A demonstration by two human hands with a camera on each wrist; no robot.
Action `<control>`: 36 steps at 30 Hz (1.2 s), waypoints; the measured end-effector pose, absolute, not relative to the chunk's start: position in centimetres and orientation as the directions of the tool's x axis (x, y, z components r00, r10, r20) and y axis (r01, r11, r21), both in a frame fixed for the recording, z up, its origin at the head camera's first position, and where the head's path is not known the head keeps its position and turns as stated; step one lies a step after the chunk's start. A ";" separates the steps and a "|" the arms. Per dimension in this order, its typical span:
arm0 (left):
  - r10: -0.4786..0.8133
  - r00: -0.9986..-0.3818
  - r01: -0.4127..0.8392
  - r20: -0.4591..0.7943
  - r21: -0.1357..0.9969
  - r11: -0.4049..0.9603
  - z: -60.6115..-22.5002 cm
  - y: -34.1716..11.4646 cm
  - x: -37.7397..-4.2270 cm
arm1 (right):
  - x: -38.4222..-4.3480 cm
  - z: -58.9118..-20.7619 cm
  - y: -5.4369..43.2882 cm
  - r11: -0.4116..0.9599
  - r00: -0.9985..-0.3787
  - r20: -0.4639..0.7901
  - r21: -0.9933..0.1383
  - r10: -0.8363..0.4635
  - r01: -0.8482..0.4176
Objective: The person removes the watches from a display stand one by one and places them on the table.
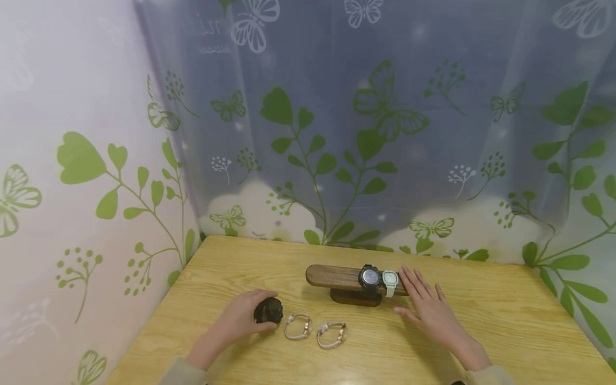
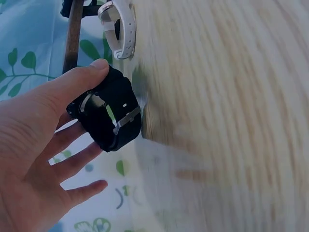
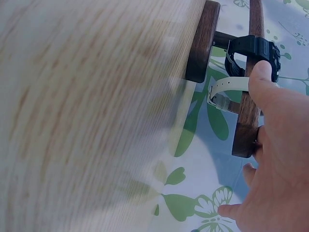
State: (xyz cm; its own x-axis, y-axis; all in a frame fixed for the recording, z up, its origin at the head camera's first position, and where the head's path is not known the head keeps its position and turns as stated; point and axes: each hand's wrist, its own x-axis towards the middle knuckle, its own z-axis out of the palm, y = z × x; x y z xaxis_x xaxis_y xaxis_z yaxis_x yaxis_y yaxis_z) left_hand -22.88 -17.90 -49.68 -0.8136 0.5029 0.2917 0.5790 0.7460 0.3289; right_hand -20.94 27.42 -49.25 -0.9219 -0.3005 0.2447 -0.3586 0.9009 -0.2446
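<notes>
My left hand [image 1: 239, 316] pinches a black wristwatch [image 1: 268, 310] between thumb and fingers, just above or on the table. Its closed strap and buckle [image 2: 126, 118] show in the left wrist view. Beside it lie two pale-strapped watches with rose-gold cases, a nearer one [image 1: 298, 327] and one farther right [image 1: 332, 336]. A dark wooden watch stand [image 1: 332, 276] carries a black digital watch [image 1: 370, 276] and a mint-white square watch [image 1: 390, 278] on its bar. At the bar's right end my right hand [image 1: 433, 313] has its fingers extended; firm contact is hard to tell.
A light wood-grain table [image 1: 385, 353] lies under everything. Behind it hangs a blue-grey curtain [image 1: 327, 69] with leaf and butterfly prints, and a pale printed curtain [image 1: 86, 224] closes off the left side.
</notes>
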 end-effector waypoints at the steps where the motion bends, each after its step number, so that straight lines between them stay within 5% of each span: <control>1: 0.501 -0.816 0.576 0.288 0.338 0.744 -49.8 -17.9 -22.9 | -20.9 -49.2 27.4 0.901 -0.922 0.243 -0.246 -0.300 -0.358; 36: 0.466 -0.852 0.523 0.240 0.441 0.729 -50.7 -18.3 -22.4 | -20.8 -48.9 27.3 0.899 -0.916 0.257 -0.239 -0.307 -0.368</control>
State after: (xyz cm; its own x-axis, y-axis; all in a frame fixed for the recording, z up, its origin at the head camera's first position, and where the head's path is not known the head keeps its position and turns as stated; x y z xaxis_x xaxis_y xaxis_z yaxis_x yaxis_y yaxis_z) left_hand -22.44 -18.29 -50.73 -0.8517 0.4656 0.2404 0.5232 0.7294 0.4408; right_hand -20.83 27.31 -48.94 -0.9164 -0.3066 0.2572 -0.3677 0.8987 -0.2388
